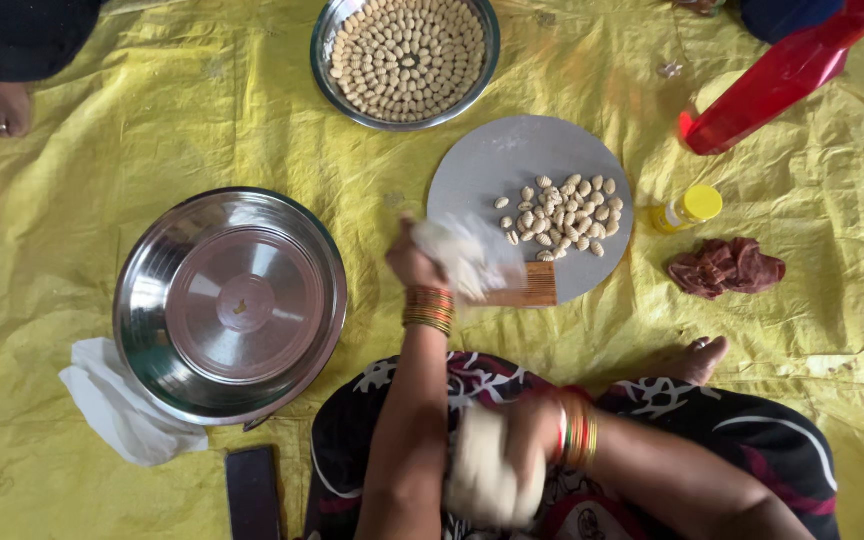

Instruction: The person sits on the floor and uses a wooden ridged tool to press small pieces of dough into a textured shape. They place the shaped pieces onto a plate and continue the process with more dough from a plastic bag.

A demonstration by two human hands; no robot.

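Observation:
My left hand (414,262) is raised over the near edge of a round grey board (512,160) and grips a pale, blurred piece of cloth or plastic (472,255) above a small ridged wooden comb (535,287). Several small shaped dough pieces (564,217) lie on the board. My right hand (527,440) is down at my lap, closed around a lump of pale dough (487,470). Both wrists wear bangles.
A steel bowl (324,55) at the top holds several shaped dough pieces in rings. A large steel basin (132,300) sits left on a white cloth (112,410). A yellow-capped bottle (687,208), red bottle (782,75), maroon cloth (727,268) and a dark phone (252,492) lie around. Another person's foot (4,108) is top left.

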